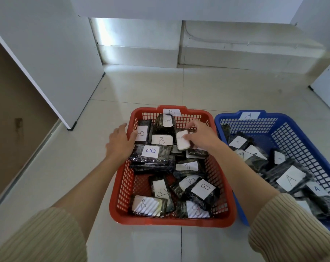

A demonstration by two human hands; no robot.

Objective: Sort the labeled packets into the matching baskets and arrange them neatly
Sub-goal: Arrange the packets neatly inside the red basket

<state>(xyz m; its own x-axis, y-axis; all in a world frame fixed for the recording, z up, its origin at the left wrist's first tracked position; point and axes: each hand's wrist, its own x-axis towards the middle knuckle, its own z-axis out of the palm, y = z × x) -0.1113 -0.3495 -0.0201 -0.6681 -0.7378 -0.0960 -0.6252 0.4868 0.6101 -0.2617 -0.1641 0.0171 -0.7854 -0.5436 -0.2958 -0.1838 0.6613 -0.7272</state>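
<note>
A red basket (120,186) tagged B holds several dark packets with white B labels, lying at mixed angles. To its right, a blue basket (285,120) tagged A holds several dark packets labeled A. My right hand (200,137) is inside the red basket near its far end, fingers closed on a B packet (182,142) that is tilted up. My left hand (120,140) rests at the red basket's left rim, fingers against a stack of B packets (151,154); I cannot tell whether it grips them.
The baskets stand on a pale tiled floor. A white cabinet panel (52,63) stands at the left, a white step or ledge (236,53) runs along the back, and another white panel (328,87) is at the far right.
</note>
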